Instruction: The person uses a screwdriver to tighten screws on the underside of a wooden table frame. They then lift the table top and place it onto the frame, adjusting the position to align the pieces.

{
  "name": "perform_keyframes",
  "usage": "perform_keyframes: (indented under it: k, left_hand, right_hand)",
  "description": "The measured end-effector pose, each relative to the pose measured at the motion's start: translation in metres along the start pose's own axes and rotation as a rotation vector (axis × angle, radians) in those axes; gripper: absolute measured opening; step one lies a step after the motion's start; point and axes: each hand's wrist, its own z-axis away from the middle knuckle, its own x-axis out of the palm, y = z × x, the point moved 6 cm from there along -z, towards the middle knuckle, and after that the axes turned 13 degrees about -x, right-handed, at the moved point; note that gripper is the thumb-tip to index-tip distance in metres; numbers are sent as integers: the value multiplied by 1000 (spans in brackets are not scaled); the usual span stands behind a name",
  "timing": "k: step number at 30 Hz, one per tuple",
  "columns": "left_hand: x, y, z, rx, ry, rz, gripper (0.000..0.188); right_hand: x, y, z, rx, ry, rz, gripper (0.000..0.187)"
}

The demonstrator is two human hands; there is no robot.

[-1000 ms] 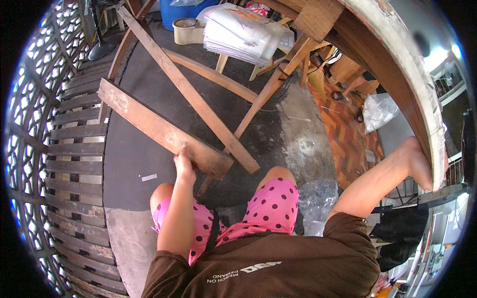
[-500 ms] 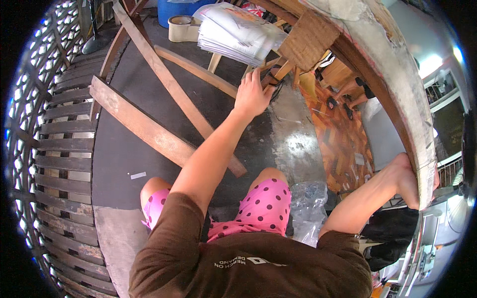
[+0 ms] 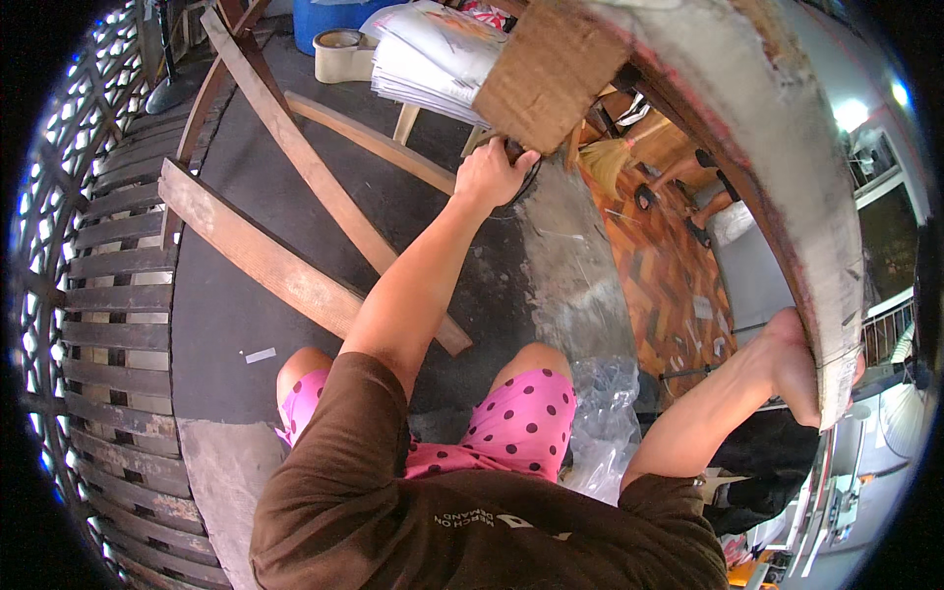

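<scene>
I judge this steadying, calling for even pressure: my right hand (image 3: 798, 369) clasps the panel (image 3: 821, 246); my left hand (image 3: 489, 175), curled below the block (image 3: 551, 74), holds something unclear.

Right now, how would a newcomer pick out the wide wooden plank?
Start at the dark slats along the picture's left side. From their inner edge, the wide plank slants down rightward, running behind the left forearm. It's visibly broader than the narrower plank above it.

place: likely a home | lattice wall (image 3: 87, 103) | wooden slats (image 3: 118, 298) | parquet floor (image 3: 669, 270) | broom (image 3: 605, 162)
</scene>
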Motion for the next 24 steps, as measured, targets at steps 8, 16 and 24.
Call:
perform_keyframes:
  k: [8, 16, 24]
  left_hand:
    - [-15, -20, -22, -95, 86, 142, 77]
    - [-78, 21, 24, -366, -374, 71, 62]
    - [-58, 0, 17, -412, -392, 201, 36]
  right_hand:
    - [4, 12, 1, 108, -140, -179, 65]
    - [24, 12, -13, 32, 109, -295, 56]
    - [45, 9, -26, -32, 255, -398, 63]
